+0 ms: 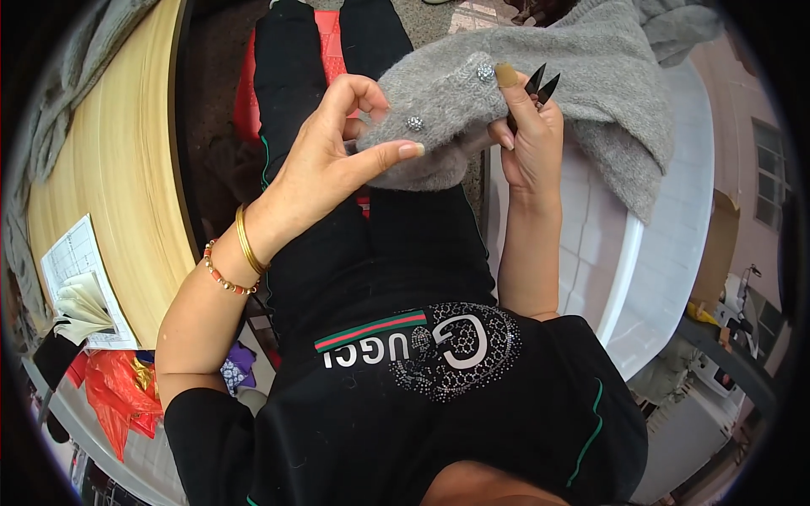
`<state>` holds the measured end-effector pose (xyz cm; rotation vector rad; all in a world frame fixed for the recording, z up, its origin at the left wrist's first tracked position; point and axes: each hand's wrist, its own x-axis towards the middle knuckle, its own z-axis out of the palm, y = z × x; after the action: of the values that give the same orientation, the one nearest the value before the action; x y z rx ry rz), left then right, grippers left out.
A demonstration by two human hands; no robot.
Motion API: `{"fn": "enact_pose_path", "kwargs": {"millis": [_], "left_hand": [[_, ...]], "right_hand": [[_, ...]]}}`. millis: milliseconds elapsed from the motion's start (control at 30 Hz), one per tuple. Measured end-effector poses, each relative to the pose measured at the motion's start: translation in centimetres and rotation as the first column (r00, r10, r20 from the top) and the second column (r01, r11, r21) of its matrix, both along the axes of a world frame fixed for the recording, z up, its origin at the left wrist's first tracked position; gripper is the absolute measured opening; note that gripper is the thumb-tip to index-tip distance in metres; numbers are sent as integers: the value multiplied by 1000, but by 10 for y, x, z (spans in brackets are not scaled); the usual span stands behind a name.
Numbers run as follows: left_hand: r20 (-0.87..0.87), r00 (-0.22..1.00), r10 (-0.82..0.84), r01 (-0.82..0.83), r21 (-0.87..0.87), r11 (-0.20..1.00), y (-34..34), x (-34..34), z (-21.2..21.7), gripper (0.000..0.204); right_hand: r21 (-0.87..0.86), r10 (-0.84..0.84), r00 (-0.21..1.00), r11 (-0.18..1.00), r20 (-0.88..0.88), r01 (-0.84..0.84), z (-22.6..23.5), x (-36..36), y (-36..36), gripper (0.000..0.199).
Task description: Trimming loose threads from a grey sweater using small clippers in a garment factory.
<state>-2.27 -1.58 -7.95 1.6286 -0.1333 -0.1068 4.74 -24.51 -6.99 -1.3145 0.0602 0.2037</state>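
Your lap is open between the wooden table (126,169) on the left and the white table (675,236) on the right.

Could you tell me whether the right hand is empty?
No, the right hand grips small black snips against the grey knitted garment.

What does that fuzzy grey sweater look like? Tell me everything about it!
The grey sweater looks soft and fuzzy, like knitted wool. Most of it lies rumpled on a white table. One folded edge is lifted over the person's lap and carries two sparkly round buttons. The left hand pinches that edge from below, thumb along the front. The right hand grips it beside the upper button while holding small black snips.
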Motion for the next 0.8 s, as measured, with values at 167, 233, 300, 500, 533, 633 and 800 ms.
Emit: {"fn": "enact_pose_path", "kwargs": {"millis": [167,233,300,500,533,633,800], "left_hand": [[-31,1000,-5,5,-17,1000,-2,0,-2,38],[-69,997,24,-28,-70,997,-5,0,-2,26],[-80,997,-5,-1,-75,997,-3,0,-8,20],[-34,996,78,-82,-121,989,-7,0,-5,10],[-3,994,108,-107,-156,982,-8,-1,-2,9],[24,992,124,-118,-153,981,-6,-4,9,8],[238,947,214,-185,-141,973,-4,4,1,10]], "right_hand": [[8,13,1000,1000,9,-13,3,-3,0,25],[2,9,1000,1000,9,-9,4,-4,0,25],[-3,6,1000,1000,6,-6,5,-4,1,24],[-60,-17,998,998,56,20,9,-3,-8,15],[-251,40,988,968,148,-1,8,-3,-10,17],[-500,147,944,866,296,21,15,-8,-5,23],[-605,436,835,779,334,-165,34,-16,-8,34]]}}
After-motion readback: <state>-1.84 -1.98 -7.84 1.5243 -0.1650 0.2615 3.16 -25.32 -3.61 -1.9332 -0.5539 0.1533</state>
